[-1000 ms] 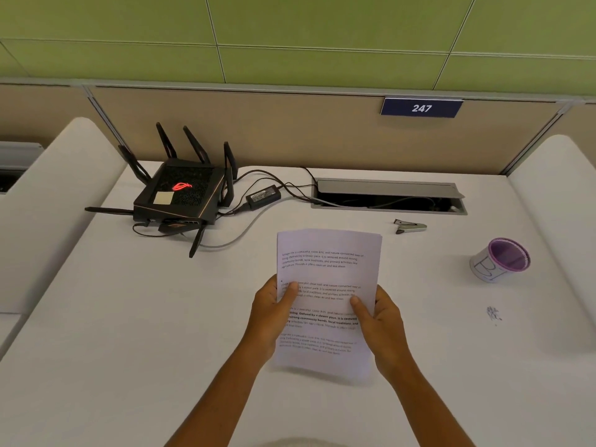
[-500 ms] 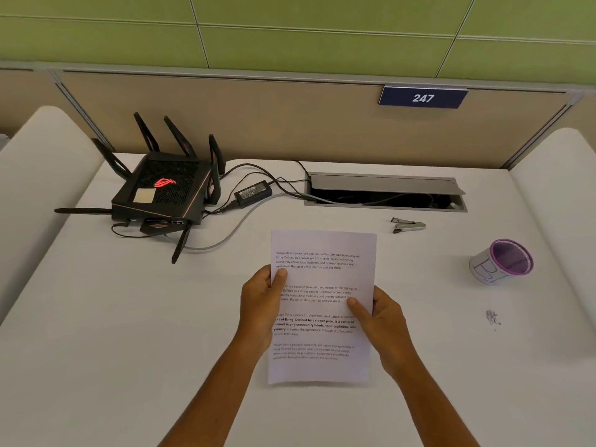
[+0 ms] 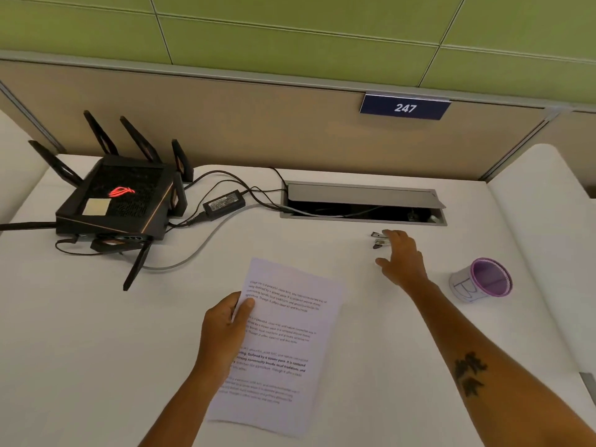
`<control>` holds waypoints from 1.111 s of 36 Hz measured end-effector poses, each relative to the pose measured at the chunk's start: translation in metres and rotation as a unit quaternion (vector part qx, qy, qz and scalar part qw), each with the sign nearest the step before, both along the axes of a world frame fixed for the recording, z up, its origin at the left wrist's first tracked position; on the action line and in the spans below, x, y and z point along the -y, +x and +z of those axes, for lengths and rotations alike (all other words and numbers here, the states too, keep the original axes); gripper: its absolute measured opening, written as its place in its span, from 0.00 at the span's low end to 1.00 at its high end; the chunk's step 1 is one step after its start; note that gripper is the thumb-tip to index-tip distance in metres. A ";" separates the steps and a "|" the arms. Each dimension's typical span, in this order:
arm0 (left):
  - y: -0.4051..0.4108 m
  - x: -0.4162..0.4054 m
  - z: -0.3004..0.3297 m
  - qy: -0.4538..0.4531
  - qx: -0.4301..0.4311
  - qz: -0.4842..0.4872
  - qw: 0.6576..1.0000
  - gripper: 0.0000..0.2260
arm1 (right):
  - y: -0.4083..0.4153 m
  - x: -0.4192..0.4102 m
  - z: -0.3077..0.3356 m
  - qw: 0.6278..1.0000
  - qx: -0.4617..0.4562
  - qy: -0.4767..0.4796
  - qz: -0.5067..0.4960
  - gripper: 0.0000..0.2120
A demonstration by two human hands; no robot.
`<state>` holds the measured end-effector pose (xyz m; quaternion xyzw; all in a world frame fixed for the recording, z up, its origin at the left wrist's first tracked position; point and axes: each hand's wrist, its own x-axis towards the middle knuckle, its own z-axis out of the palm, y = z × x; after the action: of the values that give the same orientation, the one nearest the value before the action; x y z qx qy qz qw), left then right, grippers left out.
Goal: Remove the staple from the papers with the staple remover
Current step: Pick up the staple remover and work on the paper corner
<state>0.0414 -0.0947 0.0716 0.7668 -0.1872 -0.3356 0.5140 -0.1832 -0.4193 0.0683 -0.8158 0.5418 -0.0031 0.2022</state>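
White desk [image 3: 96,350], left hand [image 3: 222,330] gripping papers [image 3: 283,343], right hand [image 3: 403,259] open over one staple remover [image 3: 379,239]

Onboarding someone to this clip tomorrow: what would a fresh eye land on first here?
Probably the right hand, stretched to the far right of the white desk, fingers reaching the small metal staple remover by the open cable hatch. Next, the left hand pinching the left edge of the printed white papers at centre. The black antenna router with a glowing red logo stands out far left.
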 end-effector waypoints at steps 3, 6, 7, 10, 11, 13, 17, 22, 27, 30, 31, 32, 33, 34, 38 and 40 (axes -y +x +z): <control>0.001 0.001 -0.004 0.005 0.011 -0.015 1.000 0.07 | 0.006 0.017 -0.002 0.998 -0.053 0.009 0.035 0.37; 0.001 -0.001 -0.009 0.013 0.011 -0.023 1.000 0.07 | 0.015 0.029 -0.003 0.994 -0.093 0.010 0.060 0.37; 0.001 -0.001 -0.010 0.017 0.010 -0.026 0.999 0.07 | 0.017 0.032 -0.004 0.992 -0.105 0.007 0.070 0.36; 0.002 -0.001 -0.011 0.025 0.004 -0.032 0.999 0.06 | 0.019 0.039 -0.006 0.988 -0.124 -0.010 0.089 0.31; 0.002 0.000 -0.011 0.026 0.003 -0.035 0.999 0.06 | 0.019 0.041 -0.007 0.988 -0.121 -0.016 0.090 0.28; 0.002 0.000 -0.011 0.031 0.001 -0.037 0.999 0.06 | 0.019 0.043 -0.011 0.990 -0.108 -0.025 0.085 0.23; 0.000 0.001 -0.010 0.028 -0.015 -0.040 0.999 0.07 | 0.015 0.040 -0.018 0.995 -0.064 -0.020 0.069 0.21; -0.002 -0.001 -0.009 0.026 -0.015 -0.050 0.998 0.08 | 0.011 0.027 -0.021 0.995 0.076 0.059 0.036 0.19; -0.005 -0.002 -0.006 0.035 -0.011 -0.059 0.998 0.07 | 0.013 -0.007 -0.007 0.956 0.225 0.185 0.018 0.16; -0.007 -0.004 -0.002 0.036 -0.007 -0.064 0.997 0.06 | 0.015 -0.029 0.008 0.943 0.253 0.209 0.055 0.17; -0.008 -0.005 -0.001 0.035 -0.005 -0.067 0.997 0.06 | 0.017 -0.036 0.014 0.941 0.255 0.211 0.069 0.18; -0.009 -0.006 0.001 0.033 -0.004 -0.070 0.997 0.06 | 0.018 -0.042 0.020 0.940 0.256 0.210 0.082 0.18; -0.010 -0.006 0.003 0.032 -0.003 -0.072 0.997 0.06 | 0.020 -0.048 0.027 0.939 0.255 0.208 0.096 0.19; -0.011 -0.007 0.006 0.030 -0.003 -0.075 0.997 0.06 | 0.022 -0.054 0.034 0.938 0.255 0.205 0.110 0.19; -0.015 -0.012 0.014 0.023 0.007 -0.095 0.995 0.06 | 0.027 -0.074 0.059 0.935 0.244 0.195 0.167 0.20; -0.016 -0.016 0.018 0.019 0.015 -0.107 0.994 0.06 | 0.030 -0.082 0.070 0.934 0.230 0.188 0.201 0.19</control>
<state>0.0250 -0.0787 0.0899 0.7568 -0.2692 -0.3809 0.4580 -0.1529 -0.3369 0.1380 -0.8318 0.2959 -0.0484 0.4671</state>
